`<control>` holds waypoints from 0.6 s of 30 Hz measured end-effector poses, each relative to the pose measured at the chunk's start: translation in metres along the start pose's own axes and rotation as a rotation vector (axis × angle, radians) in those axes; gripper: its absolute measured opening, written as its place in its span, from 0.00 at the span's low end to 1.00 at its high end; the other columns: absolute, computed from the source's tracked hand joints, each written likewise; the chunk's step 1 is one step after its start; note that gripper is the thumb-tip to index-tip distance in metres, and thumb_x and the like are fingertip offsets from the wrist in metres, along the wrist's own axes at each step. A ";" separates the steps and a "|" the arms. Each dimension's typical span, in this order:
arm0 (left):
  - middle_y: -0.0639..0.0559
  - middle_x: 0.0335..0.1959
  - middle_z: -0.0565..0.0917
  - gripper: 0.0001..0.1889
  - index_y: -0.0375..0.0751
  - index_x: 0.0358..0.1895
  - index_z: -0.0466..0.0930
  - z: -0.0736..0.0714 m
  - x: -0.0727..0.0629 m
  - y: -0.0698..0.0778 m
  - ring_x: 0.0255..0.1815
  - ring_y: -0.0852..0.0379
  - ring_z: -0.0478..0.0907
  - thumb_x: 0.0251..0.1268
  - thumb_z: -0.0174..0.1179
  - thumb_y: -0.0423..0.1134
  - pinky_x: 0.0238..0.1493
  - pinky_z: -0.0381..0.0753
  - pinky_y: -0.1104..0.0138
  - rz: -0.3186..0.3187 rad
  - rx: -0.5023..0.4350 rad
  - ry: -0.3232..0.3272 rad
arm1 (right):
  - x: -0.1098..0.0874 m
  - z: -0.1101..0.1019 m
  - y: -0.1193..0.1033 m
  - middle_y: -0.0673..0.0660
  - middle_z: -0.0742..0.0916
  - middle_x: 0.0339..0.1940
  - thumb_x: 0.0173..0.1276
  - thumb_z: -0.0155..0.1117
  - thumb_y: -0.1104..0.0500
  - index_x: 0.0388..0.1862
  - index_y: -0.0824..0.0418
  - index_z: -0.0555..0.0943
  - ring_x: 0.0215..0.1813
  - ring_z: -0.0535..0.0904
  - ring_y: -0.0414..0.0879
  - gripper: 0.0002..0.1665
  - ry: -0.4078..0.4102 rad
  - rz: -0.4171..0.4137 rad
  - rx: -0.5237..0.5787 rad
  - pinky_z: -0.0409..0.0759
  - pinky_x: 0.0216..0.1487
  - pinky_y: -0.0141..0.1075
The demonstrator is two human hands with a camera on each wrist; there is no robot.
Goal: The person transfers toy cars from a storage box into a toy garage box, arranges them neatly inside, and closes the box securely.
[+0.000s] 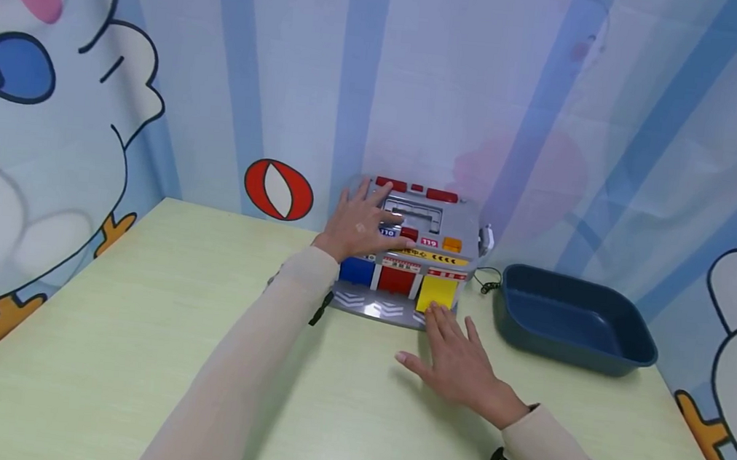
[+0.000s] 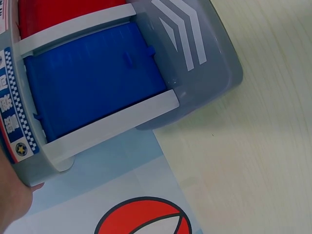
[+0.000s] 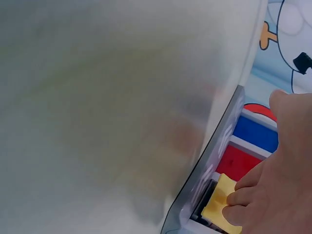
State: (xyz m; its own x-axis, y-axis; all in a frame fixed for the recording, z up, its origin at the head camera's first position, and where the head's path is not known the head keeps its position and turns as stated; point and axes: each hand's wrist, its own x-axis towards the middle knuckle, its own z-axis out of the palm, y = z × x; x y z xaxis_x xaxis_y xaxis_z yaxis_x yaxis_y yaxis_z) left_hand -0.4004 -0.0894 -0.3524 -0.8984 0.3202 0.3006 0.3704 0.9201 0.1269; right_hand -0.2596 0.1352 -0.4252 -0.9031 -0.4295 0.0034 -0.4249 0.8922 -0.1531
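Observation:
A grey toy garage stands at the back of the table, with a blue door, a red door and a yellow door along its front. Fingers spread, my left hand rests on the left part of its roof, beside a grey handle. My right hand reaches to the yellow door and touches it with the fingertips; the thumb stands apart. In the right wrist view the yellow door is tilted outward, with a dark gap at its lower edge. The blue and red doors are down.
To the right of the garage sits a dark blue plastic bin. A thin black cable lies between them. A printed curtain hangs right behind the pale table. A silvery lever sticks out from the garage's right side.

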 end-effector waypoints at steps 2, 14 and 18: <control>0.49 0.82 0.54 0.36 0.66 0.66 0.76 0.000 0.001 0.001 0.83 0.36 0.41 0.57 0.52 0.77 0.78 0.46 0.36 -0.002 -0.007 -0.005 | 0.003 0.001 0.003 0.65 0.57 0.82 0.68 0.47 0.24 0.80 0.66 0.53 0.83 0.50 0.61 0.59 -0.004 0.002 -0.011 0.42 0.80 0.64; 0.49 0.82 0.54 0.36 0.64 0.65 0.78 -0.001 0.001 0.002 0.83 0.36 0.41 0.57 0.53 0.76 0.78 0.45 0.36 0.010 -0.037 -0.014 | 0.011 0.007 0.011 0.65 0.56 0.83 0.68 0.49 0.24 0.80 0.66 0.54 0.83 0.49 0.61 0.59 -0.015 -0.014 -0.032 0.44 0.79 0.64; 0.50 0.82 0.56 0.35 0.64 0.64 0.79 0.000 0.001 0.000 0.83 0.36 0.41 0.57 0.53 0.76 0.78 0.45 0.36 0.011 -0.041 -0.014 | 0.014 0.006 0.010 0.66 0.57 0.82 0.68 0.50 0.25 0.80 0.67 0.55 0.83 0.50 0.61 0.58 -0.014 -0.023 -0.026 0.46 0.79 0.64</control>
State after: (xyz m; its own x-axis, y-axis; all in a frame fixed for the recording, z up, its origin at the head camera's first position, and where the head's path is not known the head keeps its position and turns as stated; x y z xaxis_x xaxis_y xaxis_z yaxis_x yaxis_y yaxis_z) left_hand -0.4010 -0.0891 -0.3520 -0.8974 0.3337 0.2888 0.3893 0.9068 0.1620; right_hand -0.2759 0.1378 -0.4325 -0.8921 -0.4517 -0.0069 -0.4473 0.8853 -0.1273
